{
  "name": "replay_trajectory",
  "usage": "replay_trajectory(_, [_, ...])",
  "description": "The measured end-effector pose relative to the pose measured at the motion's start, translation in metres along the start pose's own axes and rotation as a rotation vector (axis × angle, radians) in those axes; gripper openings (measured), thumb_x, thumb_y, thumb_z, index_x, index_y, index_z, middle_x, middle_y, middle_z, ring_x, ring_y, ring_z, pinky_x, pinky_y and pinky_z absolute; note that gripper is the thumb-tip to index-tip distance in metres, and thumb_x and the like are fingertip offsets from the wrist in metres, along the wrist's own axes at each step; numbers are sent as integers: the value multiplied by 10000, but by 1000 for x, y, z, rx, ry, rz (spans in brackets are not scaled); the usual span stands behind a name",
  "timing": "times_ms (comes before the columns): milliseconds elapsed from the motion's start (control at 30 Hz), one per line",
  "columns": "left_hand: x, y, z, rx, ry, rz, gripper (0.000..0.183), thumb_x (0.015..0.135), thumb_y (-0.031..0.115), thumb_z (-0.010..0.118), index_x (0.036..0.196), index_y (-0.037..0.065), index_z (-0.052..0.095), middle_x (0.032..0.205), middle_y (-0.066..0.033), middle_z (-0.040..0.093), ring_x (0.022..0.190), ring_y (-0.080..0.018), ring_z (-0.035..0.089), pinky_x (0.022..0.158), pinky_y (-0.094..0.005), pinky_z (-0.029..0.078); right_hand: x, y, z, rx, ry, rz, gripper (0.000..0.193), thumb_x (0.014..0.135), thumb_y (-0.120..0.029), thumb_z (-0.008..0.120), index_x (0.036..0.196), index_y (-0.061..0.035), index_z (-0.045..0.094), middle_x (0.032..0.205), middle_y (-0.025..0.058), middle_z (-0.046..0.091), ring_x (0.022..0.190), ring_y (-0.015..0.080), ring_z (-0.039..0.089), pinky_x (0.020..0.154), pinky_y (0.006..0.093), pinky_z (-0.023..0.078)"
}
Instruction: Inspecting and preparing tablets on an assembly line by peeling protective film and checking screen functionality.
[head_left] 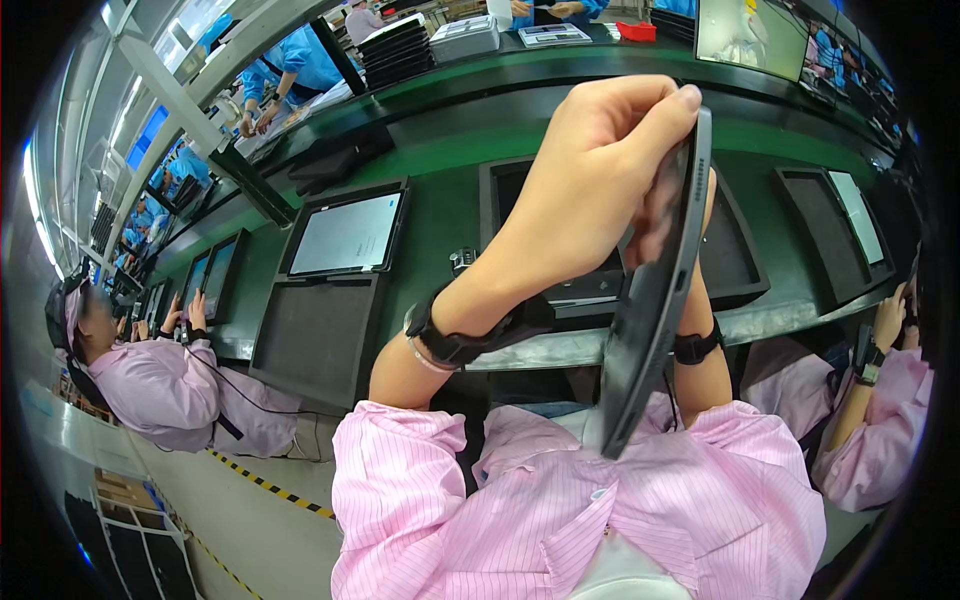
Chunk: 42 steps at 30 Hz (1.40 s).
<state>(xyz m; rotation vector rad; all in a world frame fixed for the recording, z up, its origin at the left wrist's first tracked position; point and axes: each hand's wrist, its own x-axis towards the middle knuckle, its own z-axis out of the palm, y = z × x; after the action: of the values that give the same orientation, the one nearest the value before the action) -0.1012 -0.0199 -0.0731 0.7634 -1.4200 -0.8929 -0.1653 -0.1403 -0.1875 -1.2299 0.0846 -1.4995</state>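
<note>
A thin dark tablet (pixel 655 300) is held up in the air, seen nearly edge-on and tilted, its lower end close to my pink striped shirt. My left hand (pixel 600 165) is closed at the tablet's top corner, with the thumb on the edge and the other fingers curled. Behind the tablet, my right hand (pixel 710 195) grips it from the far side; only a sliver of that hand shows, and most of its fingers are hidden. A dark foam tray (pixel 745 255) lies on the green bench beneath both hands, partly covered by them.
Left of my arm, a tablet with a lit screen (pixel 345 235) rests in a black tray (pixel 310 330). Another tray (pixel 820 235) stands at the right. A metal post (pixel 180 90) rises at the left. Co-workers in pink sit on both sides; black trays (pixel 397 50) are stacked farther back.
</note>
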Motion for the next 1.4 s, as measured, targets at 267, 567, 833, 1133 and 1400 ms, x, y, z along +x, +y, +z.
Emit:
replay_trajectory(267, [18, -12, 2, 183, 80, -54, 330, 955, 266, 540, 710, 53, 481, 495, -11, 514, 340, -81, 500, 314, -195, 378, 0, 0, 3, 247, -97, 210, 419, 975, -257, 437, 620, -42, 495, 504, 48, 474, 355, 97, 406, 311, 238, 349])
replay_trajectory(567, [27, -10, 1, 289, 71, -44, 337, 935, 242, 548, 721, -6, 471, 511, -64, 534, 424, -123, 573, 377, -241, 438, 6, 7, -2, 193, -68, 230, 274, 868, -122, 537, 617, -62, 447, 529, 35, 427, 355, 95, 355, 316, 232, 313])
replay_trajectory(833, [-36, 17, -26, 627, 114, 35, 307, 978, 288, 494, 962, -13, 556, 735, 2, 502, 696, -48, 431, 628, -200, 357, 32, -24, -2, -432, 221, -283, 532, 1000, -299, 468, 558, -8, 416, 539, -69, 393, 516, 26, 336, 455, 265, 247])
replay_trajectory(1133, [-37, -46, -114, 617, 1055, 926, 594, 1022, 409, 302, 736, -38, 570, 549, -37, 440, 445, -118, 360, 428, -281, 307, -23, -84, 51, -856, -379, -601, 241, 747, -183, 762, 921, -44, 670, 776, 48, 655, 622, 228, 591, 573, 286, 459])
replay_trajectory(1400, [-63, -65, -216, 165, 823, 999, 516, 982, 364, 420, 635, -11, 499, 479, -133, 476, 353, -162, 442, 295, -214, 396, -51, -120, -3, -667, -420, -126, 307, 654, -25, 782, 945, 27, 702, 889, 145, 707, 766, 229, 690, 685, 276, 529])
